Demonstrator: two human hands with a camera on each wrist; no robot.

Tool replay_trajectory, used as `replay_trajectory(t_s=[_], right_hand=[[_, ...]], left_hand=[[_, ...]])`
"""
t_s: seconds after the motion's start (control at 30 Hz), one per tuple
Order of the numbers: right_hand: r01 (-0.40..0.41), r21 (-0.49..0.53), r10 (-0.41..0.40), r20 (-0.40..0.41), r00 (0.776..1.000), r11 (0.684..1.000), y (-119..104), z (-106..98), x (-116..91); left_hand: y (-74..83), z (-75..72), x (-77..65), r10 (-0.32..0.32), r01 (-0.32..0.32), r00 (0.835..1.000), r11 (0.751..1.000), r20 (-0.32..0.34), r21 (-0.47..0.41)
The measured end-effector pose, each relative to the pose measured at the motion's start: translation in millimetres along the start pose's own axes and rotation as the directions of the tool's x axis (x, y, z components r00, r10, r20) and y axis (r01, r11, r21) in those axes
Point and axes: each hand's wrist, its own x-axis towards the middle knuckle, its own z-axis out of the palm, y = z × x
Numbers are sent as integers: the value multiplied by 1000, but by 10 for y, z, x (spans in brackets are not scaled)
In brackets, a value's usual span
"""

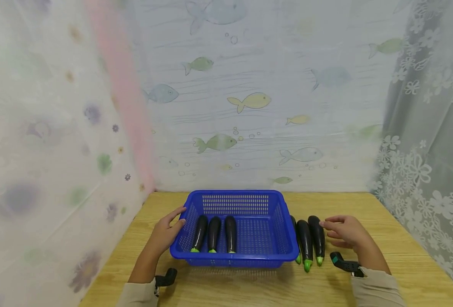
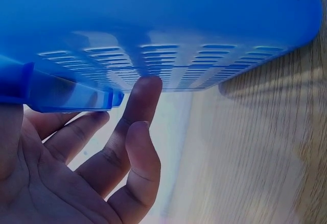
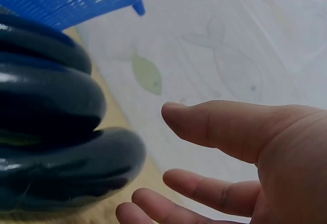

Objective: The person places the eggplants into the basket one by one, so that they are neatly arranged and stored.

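Note:
A blue plastic basket [image 1: 226, 257] with slotted walls stands on the table and holds three dark eggplants [image 1: 214, 234] with green stem ends. My left hand [image 1: 165, 234] holds its left rim, the thumb over the top. In the left wrist view, fingers [image 2: 144, 99] reach under the rim beside the slotted outer wall. Three more eggplants [image 1: 304, 241] lie side by side against the basket's right side, the nearest one partly hidden by it. Beside the rightmost one is my right hand [image 1: 347, 232], thumb and fingers apart with nothing between them in the right wrist view.
The wooden table [image 1: 387, 230] runs back to a fish-patterned curtain [image 1: 249, 170]. A flowered sheet [image 1: 107, 213] hangs along the left, and a lace curtain [image 1: 437, 204] along the right. Each wrist wears a black camera mount [image 1: 345, 265].

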Motion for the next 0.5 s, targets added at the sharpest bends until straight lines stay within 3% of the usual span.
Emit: replay_trajectory(t_s=[0.5], right_hand=[[-45, 69, 45, 10, 999, 997, 199, 51, 123]], left_hand=[[65, -5, -28, -12, 11, 1000, 1000, -9, -20]])
